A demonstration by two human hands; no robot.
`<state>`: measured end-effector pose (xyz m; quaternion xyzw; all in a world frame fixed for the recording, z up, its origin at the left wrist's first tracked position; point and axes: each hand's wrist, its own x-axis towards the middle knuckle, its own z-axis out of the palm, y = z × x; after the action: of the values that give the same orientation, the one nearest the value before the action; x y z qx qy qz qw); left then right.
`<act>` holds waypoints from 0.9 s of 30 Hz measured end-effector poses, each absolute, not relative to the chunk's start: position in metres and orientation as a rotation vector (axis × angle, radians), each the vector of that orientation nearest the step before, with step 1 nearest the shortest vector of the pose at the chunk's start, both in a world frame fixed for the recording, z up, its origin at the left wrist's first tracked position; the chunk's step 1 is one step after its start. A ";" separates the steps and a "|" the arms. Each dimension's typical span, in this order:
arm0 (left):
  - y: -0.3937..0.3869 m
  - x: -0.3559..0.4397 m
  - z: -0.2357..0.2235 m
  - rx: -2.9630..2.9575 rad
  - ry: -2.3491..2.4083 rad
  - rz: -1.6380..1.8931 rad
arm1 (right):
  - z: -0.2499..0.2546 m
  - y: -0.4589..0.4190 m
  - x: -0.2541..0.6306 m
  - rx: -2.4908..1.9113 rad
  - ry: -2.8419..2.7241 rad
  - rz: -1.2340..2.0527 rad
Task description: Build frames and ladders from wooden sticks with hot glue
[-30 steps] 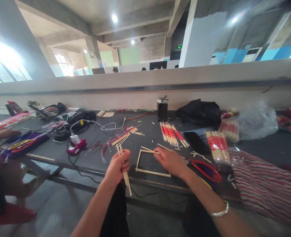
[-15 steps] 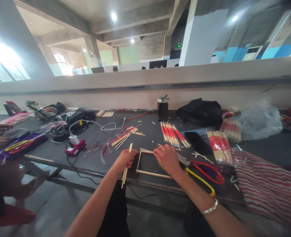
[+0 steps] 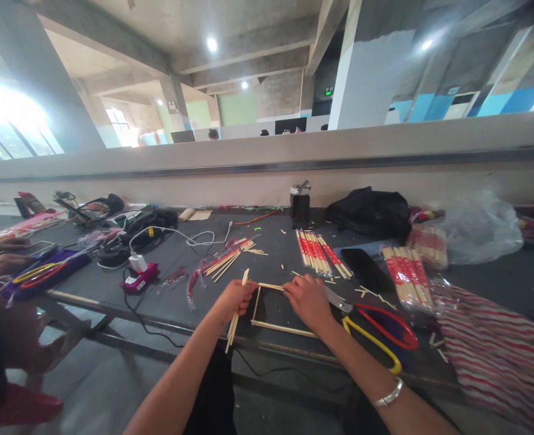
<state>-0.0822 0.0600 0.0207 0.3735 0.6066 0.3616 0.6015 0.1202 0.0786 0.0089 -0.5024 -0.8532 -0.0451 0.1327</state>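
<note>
My left hand (image 3: 236, 300) is closed around a few wooden chopsticks (image 3: 231, 332) that point up and down through its fist. Its fingertips reach the upper left corner of a rectangular chopstick frame (image 3: 283, 328) lying near the table edge. On the frame's far side, the fingers of my right hand (image 3: 310, 302) pinch the chopstick there; this hand hides the frame's right end. Just right of that hand lie large scissors (image 3: 376, 329) with one red and one yellow handle, their blades partly behind my wrist.
Loose chopsticks (image 3: 226, 264) lie ahead on the dark table (image 3: 267, 241). Red-wrapped chopstick packs (image 3: 315, 254) stand further right, near a black phone (image 3: 364, 269) and striped cloth (image 3: 498, 350). A purple power socket (image 3: 140, 279) with cables sits left. Another person's hands (image 3: 2, 257) are at far left.
My left hand has come slightly closer to the frame's upper left corner and now meets it. The right hand stays on the far chopstick. The whole view has shifted slightly.
</note>
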 end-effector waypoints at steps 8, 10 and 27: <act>0.061 -0.079 0.019 0.874 1.450 0.829 | 0.010 0.076 0.121 -1.427 -2.508 -0.246; 0.061 -0.079 0.018 0.879 1.458 0.829 | 0.010 0.077 0.120 -1.428 -2.506 -0.260; 0.060 -0.077 0.020 0.895 1.485 0.827 | 0.018 0.077 0.133 -1.468 -2.427 -0.133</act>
<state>-0.0774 0.0598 0.0203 0.3817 0.6335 0.3527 0.5732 0.1329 0.0770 0.0178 -0.5111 -0.8450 -0.0462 0.1503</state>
